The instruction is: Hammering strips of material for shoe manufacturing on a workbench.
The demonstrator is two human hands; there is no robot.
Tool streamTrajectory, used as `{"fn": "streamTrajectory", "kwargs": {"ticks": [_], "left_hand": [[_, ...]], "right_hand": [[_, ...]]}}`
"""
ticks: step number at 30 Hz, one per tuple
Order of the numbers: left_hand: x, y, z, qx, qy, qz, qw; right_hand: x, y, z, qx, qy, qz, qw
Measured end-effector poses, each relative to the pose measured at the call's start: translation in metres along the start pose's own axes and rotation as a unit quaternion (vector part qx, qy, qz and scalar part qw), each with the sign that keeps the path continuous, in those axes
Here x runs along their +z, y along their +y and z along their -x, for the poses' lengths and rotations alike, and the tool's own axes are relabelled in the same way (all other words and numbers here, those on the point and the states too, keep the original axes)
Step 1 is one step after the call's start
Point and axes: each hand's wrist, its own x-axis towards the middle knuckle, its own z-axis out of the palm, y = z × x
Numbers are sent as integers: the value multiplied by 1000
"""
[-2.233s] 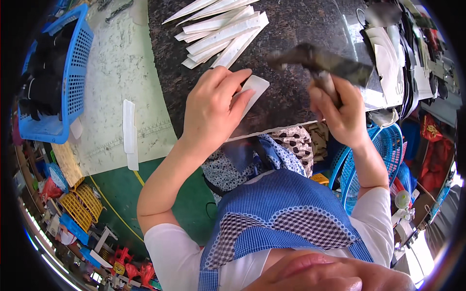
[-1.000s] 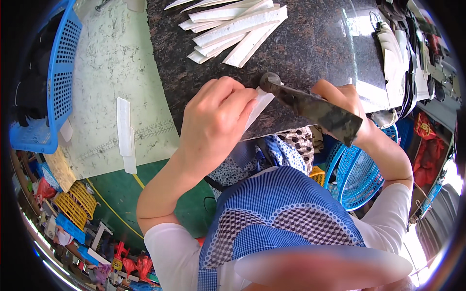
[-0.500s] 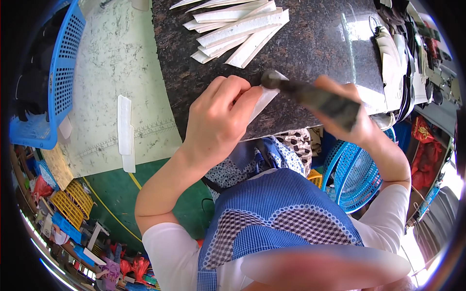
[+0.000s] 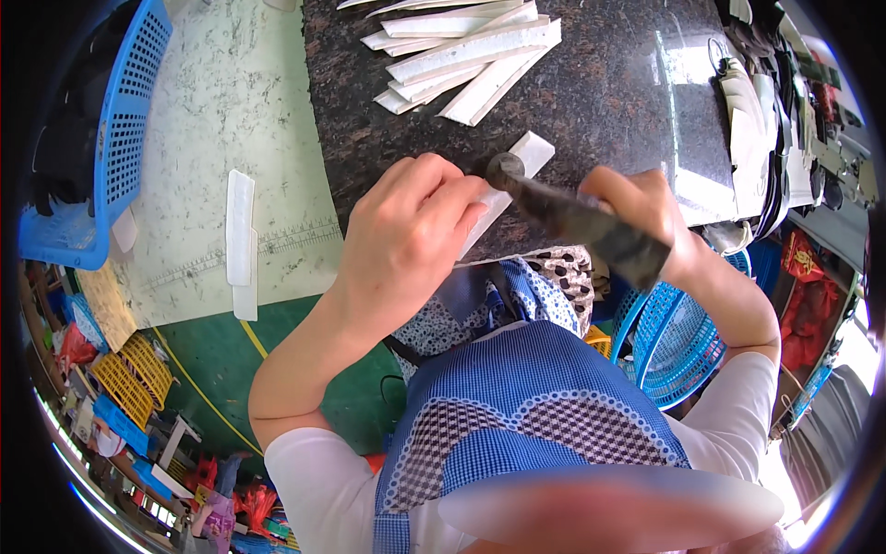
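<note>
Dark speckled stone forms the tabletop (image 4: 600, 102), taken here as the landmark for all positions. At its near edge lies a white flat strip (image 4: 521, 162), angled, with its far end clear and its near end covered by the left hand (image 4: 411, 245), whose fingers press down flat on it. The right hand (image 4: 646, 217), also at the near edge and just right of the strip, is clamped around the handle of a dark hammer-like tool (image 4: 572, 217); the tool's rounded head (image 4: 505, 169) rests on or just over the strip, and contact cannot be confirmed. At the tabletop's far edge sits a loose pile of similar white strips (image 4: 466, 60). Left of the tabletop lies a pale cutting mat (image 4: 221, 111) carrying two more white pieces (image 4: 240, 240), with a blue basket (image 4: 120, 129) beyond it.
</note>
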Motion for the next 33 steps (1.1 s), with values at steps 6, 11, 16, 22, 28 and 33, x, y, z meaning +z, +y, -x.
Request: {"fn": "streamTrajectory", "kwargs": {"ticks": [6, 11, 16, 22, 28, 33], "left_hand": [[-5, 2, 3, -35, -17, 36, 999], [-3, 0, 10, -31, 1, 30, 999], [-4, -1, 17, -36, 8, 36, 999], [2, 5, 24, -30, 54, 5, 998], [0, 3, 38, -56, 75, -12, 996], [11, 11, 44, -30, 118, -30, 992]], "right_hand": [[4, 8, -1, -18, 18, 10, 1000], [-1, 0, -10, 8, -10, 58, 998], [4, -7, -9, -21, -13, 11, 1000], [7, -5, -8, -24, -8, 28, 999], [10, -3, -9, -38, -17, 31, 999], [8, -12, -8, 4, -16, 12, 1000]]}}
